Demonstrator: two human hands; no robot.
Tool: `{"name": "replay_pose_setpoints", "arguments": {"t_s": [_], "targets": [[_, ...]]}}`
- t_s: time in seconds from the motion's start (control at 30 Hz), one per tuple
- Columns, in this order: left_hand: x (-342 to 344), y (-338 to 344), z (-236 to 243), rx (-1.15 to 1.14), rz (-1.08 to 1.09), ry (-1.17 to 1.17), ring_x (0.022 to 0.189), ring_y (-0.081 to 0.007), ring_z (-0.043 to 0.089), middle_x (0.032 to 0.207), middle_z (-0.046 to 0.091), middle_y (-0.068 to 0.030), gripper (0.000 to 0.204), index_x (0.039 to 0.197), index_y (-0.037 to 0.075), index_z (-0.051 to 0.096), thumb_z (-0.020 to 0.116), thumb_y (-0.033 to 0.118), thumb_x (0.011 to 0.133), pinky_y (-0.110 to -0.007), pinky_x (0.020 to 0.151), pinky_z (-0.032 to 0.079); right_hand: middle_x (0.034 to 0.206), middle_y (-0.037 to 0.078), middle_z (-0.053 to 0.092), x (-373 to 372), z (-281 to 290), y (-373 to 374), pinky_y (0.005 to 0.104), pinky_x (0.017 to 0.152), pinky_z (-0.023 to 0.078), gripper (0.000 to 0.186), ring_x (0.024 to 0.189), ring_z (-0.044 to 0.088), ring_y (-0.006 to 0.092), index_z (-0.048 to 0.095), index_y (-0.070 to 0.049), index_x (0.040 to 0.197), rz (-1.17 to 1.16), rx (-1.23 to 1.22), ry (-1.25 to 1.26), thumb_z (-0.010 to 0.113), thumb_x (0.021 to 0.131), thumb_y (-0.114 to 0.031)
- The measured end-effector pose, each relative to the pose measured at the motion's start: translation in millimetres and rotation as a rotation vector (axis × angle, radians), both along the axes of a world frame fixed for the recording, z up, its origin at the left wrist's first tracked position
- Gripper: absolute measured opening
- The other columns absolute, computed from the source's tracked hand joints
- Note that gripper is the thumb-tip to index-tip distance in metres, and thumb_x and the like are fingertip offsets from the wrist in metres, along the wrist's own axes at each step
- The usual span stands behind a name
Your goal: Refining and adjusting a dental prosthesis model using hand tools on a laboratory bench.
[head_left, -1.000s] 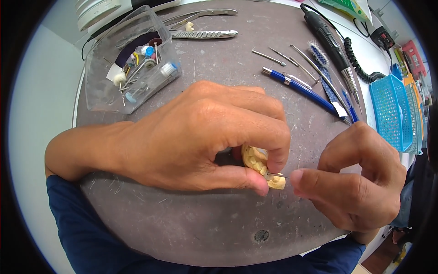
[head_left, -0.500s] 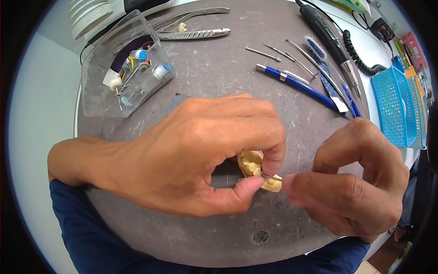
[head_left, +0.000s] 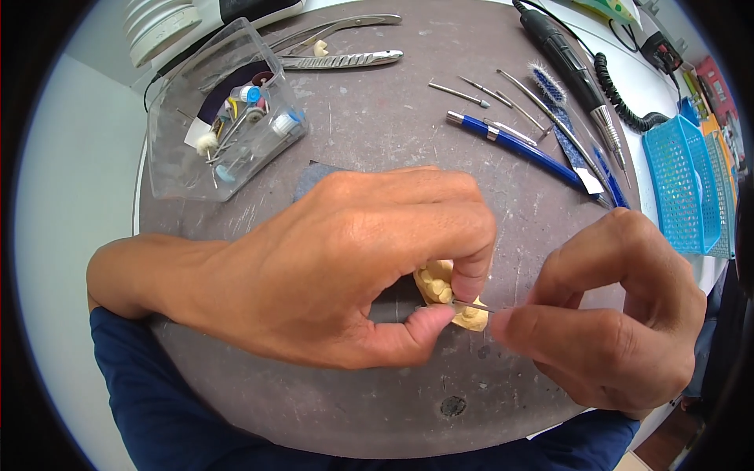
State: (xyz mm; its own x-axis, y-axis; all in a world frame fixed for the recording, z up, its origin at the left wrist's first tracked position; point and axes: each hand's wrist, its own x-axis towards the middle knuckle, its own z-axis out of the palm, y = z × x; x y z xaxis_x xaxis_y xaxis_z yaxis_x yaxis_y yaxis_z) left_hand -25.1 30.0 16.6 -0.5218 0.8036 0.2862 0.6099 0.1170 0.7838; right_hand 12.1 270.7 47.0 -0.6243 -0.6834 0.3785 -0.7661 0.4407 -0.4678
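Observation:
A yellow plaster dental cast (head_left: 437,284) with moulded teeth is under my left hand (head_left: 345,259), near the middle of the table. The thumb and index finger close in at the cast's near part, while the other fingers are hidden behind the hand. From the right, my right hand (head_left: 620,314) pinches a thin metal rod (head_left: 476,307) between thumb and index finger. The rod's far end reaches the gap between my left thumb and index fingertip, over the cast. Whether a small piece sits between those fingertips cannot be made out.
A clear plastic box (head_left: 169,173) of small burs and polishing tips stands at the far left. Pliers (head_left: 345,60) lie behind, beside a small tooth-shaped piece (head_left: 320,48). To the far right are a blue pen (head_left: 518,149), metal burs, a brush (head_left: 550,85), a handpiece (head_left: 561,59) and a blue basket (head_left: 682,184).
The view has shifted slightly, so everything sits a little farther right. My right hand has drawn back slightly, and more of the rod shows. My left hand keeps its grip.

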Motion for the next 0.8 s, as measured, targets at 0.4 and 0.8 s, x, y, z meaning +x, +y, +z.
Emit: {"name": "replay_pose_setpoints", "arguments": {"t_s": [0.4, 0.8], "targets": [[-4, 1, 1, -0.025, -0.009, 0.002, 0.082, -0.0217, 0.066, 0.1, 0.066, -0.0159, 0.02, 0.087, 0.001, 0.064, 0.079, 0.013, 0.08, -0.028, 0.066, 0.054, 0.081, 0.009, 0.068, -5, 10, 1, 0.024, 0.052, 0.046, 0.03, 0.065, 0.062, 0.0124, 0.066, -0.006, 0.093, 0.029, -0.052, 0.031, 0.088, 0.073, -0.007], [-2, 2, 2, -0.02, -0.002, -0.022, 0.08, -0.0207, 0.066, 0.099, 0.067, -0.0161, 0.021, 0.087, 0.0, 0.063, 0.08, 0.011, 0.08, -0.028, 0.065, 0.053, 0.085, 0.008, 0.07, 2, 12, 0, 0.0205, 0.057, 0.05, 0.025, 0.072, 0.066, 0.0128, 0.066, -0.009, 0.095, 0.005, -0.031, -0.068, 0.084, 0.078, -0.004]]}}
